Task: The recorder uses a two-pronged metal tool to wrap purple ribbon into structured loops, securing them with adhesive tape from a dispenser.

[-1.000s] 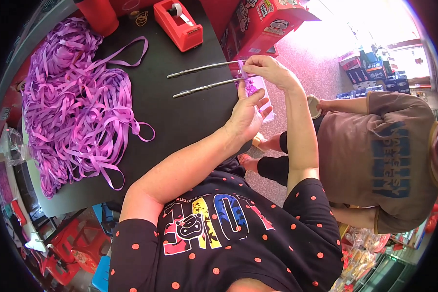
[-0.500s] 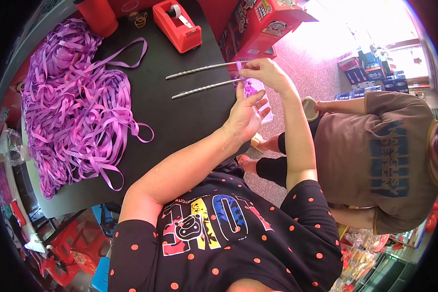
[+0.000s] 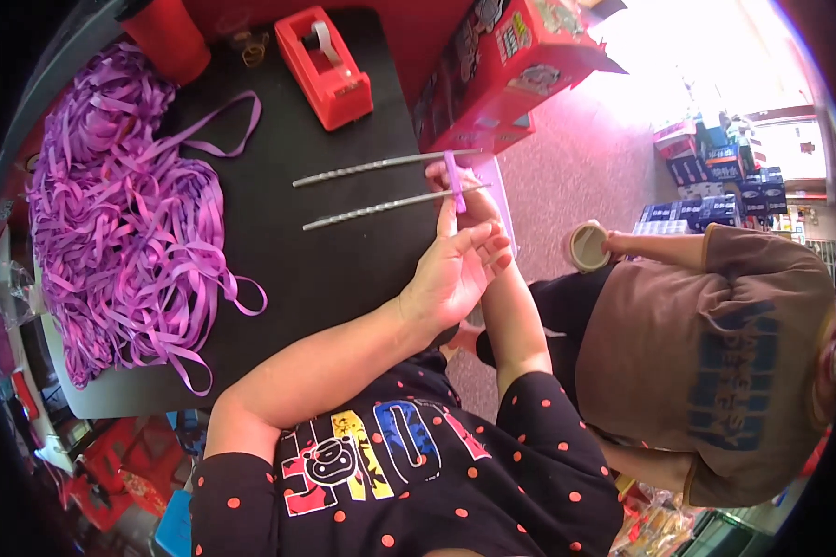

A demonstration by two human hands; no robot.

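Two long, spiral-grooved metal rods that look like drill bits, an upper rod (image 3: 362, 170) and a lower rod (image 3: 372, 207), lie side by side over the black tabletop. A purple ribbon (image 3: 454, 181) crosses both near their right ends. My left hand (image 3: 450, 274) is palm up below the rods; its index finger reaches up against the ribbon's lower end, the other fingers loosely bent and apart. Behind the rods, my right hand (image 3: 476, 197) has its fingertips closed at the ribbon, partly covered by the rods and my left hand.
A big heap of purple ribbon (image 3: 130, 232) covers the table's left side. A red tape dispenser (image 3: 325, 70) and a red cylinder (image 3: 167, 42) stand at the back. A red carton (image 3: 502, 74) is beyond the rods. At right, a person in a brown shirt (image 3: 687, 362) holds a tape roll (image 3: 587, 246).
My right hand has moved from above the rods to behind them. The purple bunch by my left hand no longer shows; a ribbon strip now spans both rods. The view has shifted slightly.
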